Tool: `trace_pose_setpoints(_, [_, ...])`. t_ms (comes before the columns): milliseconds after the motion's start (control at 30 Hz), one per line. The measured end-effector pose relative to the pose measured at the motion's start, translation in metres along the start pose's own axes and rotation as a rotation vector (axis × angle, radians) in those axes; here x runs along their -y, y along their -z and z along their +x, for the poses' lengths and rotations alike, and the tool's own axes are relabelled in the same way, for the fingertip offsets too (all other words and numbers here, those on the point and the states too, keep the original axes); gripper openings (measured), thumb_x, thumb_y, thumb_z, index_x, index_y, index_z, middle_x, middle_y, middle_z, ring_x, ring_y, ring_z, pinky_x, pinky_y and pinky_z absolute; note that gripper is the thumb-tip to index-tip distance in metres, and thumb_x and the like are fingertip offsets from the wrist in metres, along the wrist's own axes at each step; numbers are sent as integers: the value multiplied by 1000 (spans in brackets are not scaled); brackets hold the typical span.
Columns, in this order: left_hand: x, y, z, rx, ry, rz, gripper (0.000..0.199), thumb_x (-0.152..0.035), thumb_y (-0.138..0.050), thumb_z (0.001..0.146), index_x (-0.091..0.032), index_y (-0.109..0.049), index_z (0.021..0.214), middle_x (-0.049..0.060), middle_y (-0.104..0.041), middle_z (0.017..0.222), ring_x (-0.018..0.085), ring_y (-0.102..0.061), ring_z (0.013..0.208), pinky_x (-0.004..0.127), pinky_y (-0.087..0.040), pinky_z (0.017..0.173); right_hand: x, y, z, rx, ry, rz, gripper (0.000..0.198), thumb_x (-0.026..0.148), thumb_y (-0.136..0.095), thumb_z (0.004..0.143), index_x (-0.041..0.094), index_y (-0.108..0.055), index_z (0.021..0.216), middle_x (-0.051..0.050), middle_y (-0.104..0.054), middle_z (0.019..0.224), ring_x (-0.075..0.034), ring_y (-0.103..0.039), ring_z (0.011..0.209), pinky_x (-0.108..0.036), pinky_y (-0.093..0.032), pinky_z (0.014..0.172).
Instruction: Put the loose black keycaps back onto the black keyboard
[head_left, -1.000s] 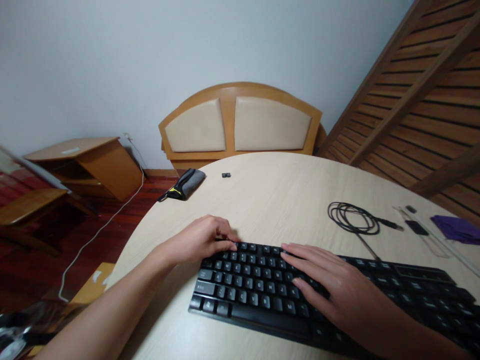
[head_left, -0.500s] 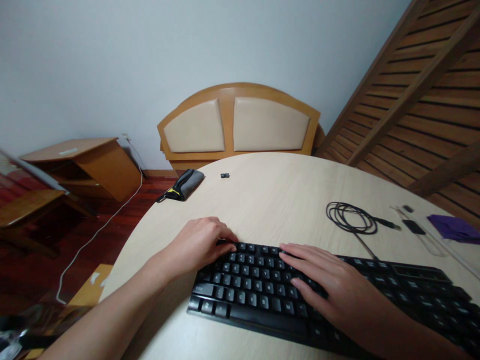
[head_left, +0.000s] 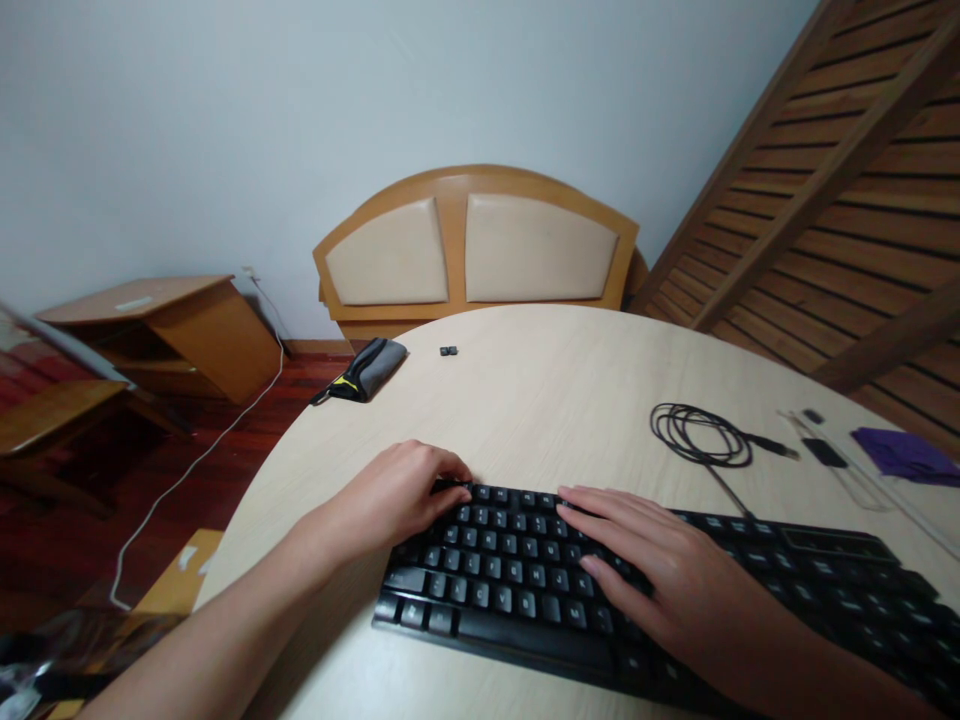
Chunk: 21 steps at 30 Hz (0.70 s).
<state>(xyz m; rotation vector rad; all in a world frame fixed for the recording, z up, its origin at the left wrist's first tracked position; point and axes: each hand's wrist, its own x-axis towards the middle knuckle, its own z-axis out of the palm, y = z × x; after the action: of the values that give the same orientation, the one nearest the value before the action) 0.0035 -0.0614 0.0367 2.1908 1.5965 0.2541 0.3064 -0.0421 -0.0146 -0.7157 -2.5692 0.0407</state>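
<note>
A black keyboard (head_left: pixel 517 575) lies on the pale round table (head_left: pixel 555 400), running off to the lower right. At its upper left corner, the thumb and fingers of my left hand (head_left: pixel 401 490) are closed round the corner by the top row of keys; the fingertips partly hide what is between them. My right hand (head_left: pixel 660 570) lies open across the middle of the keyboard, fingers stretched out over the keys and holding nothing. Part of the keys is hidden under it. The keyboard's cable (head_left: pixel 701 435) is coiled behind it.
Two small black pieces (head_left: pixel 448 351) and a grey-black pouch (head_left: pixel 375 370) lie toward the far left of the table. On the right are a purple cloth (head_left: pixel 904 455) and a small black item (head_left: pixel 825 453) with thin wire. A padded headboard (head_left: pixel 457 250) stands beyond.
My left hand's knuckles have dipped slightly at the keyboard corner. The right hand stays in place, and the view has shifted very slightly.
</note>
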Motion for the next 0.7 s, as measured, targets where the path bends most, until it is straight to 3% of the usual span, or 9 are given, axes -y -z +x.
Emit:
trace_pose_setpoints(167, [-5, 1, -2, 2, -49, 68, 26, -29, -56, 93, -22, -76, 108, 5, -77, 101, 24, -72, 91, 37, -52, 82, 0, 0, 0, 2, 4, -1, 36, 22, -49, 96, 21, -66, 128, -7, -68, 131, -25, -67, 117, -47, -60, 95])
trace_pose_setpoints(700, [-6, 3, 0, 15, -5, 55, 27, -31, -56, 93, -23, -77, 108, 5, -78, 100, 23, -72, 88, 35, -52, 79, 0, -1, 1, -1, -7, 12, 36, 21, -50, 96, 20, -66, 129, -8, -67, 132, -25, -66, 118, -47, -59, 97])
